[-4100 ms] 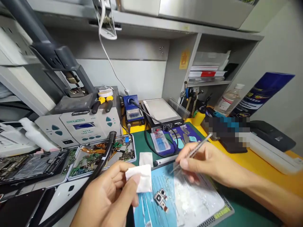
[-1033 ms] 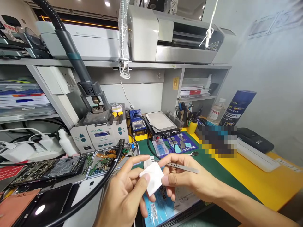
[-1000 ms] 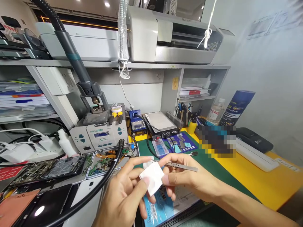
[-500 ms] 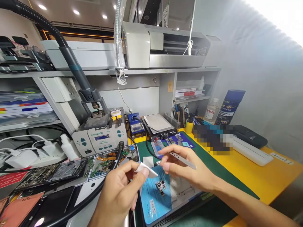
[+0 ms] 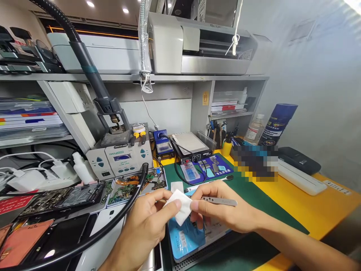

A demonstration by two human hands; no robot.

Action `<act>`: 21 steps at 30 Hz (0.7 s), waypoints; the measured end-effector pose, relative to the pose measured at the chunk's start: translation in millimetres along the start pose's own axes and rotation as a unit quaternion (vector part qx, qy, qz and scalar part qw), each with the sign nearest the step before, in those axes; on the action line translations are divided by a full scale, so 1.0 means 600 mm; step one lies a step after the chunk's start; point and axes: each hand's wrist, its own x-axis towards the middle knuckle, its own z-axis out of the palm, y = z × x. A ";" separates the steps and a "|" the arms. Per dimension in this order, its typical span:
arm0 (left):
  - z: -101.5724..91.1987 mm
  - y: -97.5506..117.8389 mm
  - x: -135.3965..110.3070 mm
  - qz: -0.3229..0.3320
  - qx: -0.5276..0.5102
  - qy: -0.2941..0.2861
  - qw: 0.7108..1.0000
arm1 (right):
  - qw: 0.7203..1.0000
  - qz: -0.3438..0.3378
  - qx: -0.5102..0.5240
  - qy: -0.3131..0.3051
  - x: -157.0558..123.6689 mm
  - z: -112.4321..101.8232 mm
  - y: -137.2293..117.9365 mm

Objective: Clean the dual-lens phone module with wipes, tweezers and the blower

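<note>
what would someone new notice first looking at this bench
Front and centre, the left hand and right hand pinch a white wipe between them, the right also holding tweezers. A thick black hose curves across the lower left, over a tray of circuit boards.

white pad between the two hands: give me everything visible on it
The white pad is a small, roughly square piece of thin, soft-looking material, cloth or tissue, plain and unmarked. It is slightly curled, not flat. It is held off the bench, tilted with one corner down, above the blue mat. The left hand pinches its left edge between thumb and forefinger. The right hand, which also holds tweezers, touches its right edge with the thumb tip.
</note>
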 end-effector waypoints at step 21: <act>0.007 -0.005 -0.001 -0.032 0.043 -0.055 0.997 | 0.999 -0.012 0.007 0.032 0.013 -0.006 0.005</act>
